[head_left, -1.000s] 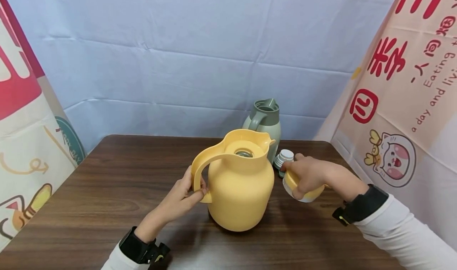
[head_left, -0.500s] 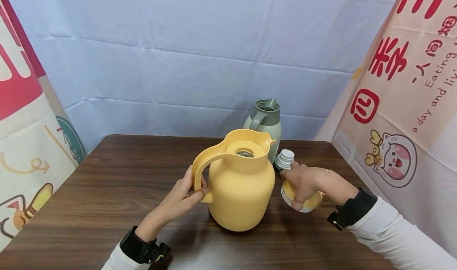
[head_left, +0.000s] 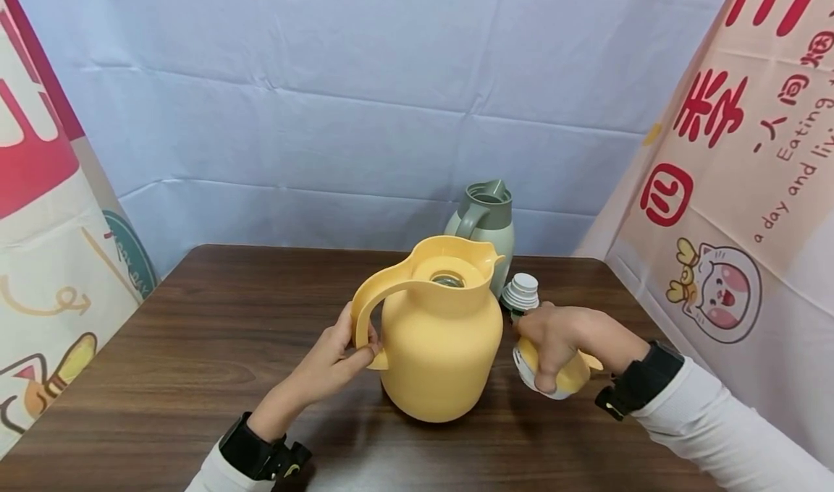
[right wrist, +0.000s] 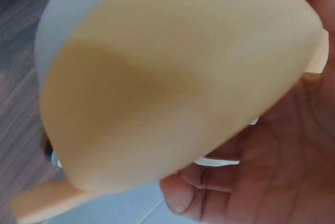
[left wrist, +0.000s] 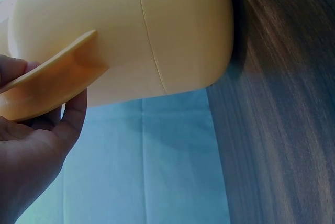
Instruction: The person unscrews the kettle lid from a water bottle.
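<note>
A yellow vacuum jug (head_left: 439, 354) stands upright on the table with its top uncovered. My left hand (head_left: 332, 358) grips the lower part of its handle (left wrist: 57, 80), the thumb on one side and fingers on the other. Right of the jug, my right hand (head_left: 554, 336) holds a yellow lid with a white underside (head_left: 575, 373) from above, tilted over the table. The lid (right wrist: 183, 77) fills much of the right wrist view, with fingers curled along its edge. Just behind this hand is a white ridged stopper (head_left: 523, 289), its lower part partly hidden.
A green vacuum jug (head_left: 500, 237), also without a lid, stands behind the yellow one and is partly covered by it. The dark wooden table (head_left: 228, 333) ends at a pale blue cloth backdrop (head_left: 293, 152). A printed cloth (head_left: 710, 260) hangs at the right.
My right hand has drawn the lid slightly toward the table's front, away from the stopper, and the lid tilts more. My left hand and the yellow jug have stayed in place.
</note>
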The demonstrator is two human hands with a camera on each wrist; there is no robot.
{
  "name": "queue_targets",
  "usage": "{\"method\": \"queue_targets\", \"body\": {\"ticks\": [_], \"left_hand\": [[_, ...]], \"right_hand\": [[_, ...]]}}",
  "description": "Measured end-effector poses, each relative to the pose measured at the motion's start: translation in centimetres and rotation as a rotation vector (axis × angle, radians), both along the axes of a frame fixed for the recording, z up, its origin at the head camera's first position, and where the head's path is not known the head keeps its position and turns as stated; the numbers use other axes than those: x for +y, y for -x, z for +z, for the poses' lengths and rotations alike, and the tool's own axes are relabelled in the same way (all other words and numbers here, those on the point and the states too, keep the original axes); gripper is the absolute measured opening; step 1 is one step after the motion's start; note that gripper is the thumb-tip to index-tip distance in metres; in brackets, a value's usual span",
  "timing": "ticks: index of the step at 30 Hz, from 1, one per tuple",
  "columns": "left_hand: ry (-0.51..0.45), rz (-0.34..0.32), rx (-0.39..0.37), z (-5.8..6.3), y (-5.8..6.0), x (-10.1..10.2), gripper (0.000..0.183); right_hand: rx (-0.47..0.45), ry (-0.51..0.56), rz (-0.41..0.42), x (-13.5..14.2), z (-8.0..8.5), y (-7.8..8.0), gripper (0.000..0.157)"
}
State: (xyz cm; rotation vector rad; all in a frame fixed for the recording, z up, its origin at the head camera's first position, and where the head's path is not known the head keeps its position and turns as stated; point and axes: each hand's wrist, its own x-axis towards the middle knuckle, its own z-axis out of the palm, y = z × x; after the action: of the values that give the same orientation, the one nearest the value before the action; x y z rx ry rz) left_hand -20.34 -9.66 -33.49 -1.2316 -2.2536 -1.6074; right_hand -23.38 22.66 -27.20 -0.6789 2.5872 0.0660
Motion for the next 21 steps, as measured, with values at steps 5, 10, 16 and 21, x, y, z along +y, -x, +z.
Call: {"method": "queue_targets", "body": {"ticks": [5,10,16,21], "left_hand": [[-0.003,0.003,-0.008,0.0,0.0,0.0,0.034],[-0.006,0.004,-0.020,-0.1,-0.1,0.0,0.035],[-0.007,0.008,-0.033,-0.1,-0.1,-0.1,0.034],[-0.003,-0.001,-0.047,0.1,-0.1,-0.1,0.029]], "right_hand": [[-0.052,0.151,-0.035,0.9,-0.1,-0.1,0.050],[-0.107,0.298,-0.059,2.3,-0.4,-0.3,0.061],[-0.205,0.504,-0.065,3.9,-1.3,-0.8,0.070],[-0.231,0.642,-0.070,4.9,-2.6,-1.3,0.081]]}}
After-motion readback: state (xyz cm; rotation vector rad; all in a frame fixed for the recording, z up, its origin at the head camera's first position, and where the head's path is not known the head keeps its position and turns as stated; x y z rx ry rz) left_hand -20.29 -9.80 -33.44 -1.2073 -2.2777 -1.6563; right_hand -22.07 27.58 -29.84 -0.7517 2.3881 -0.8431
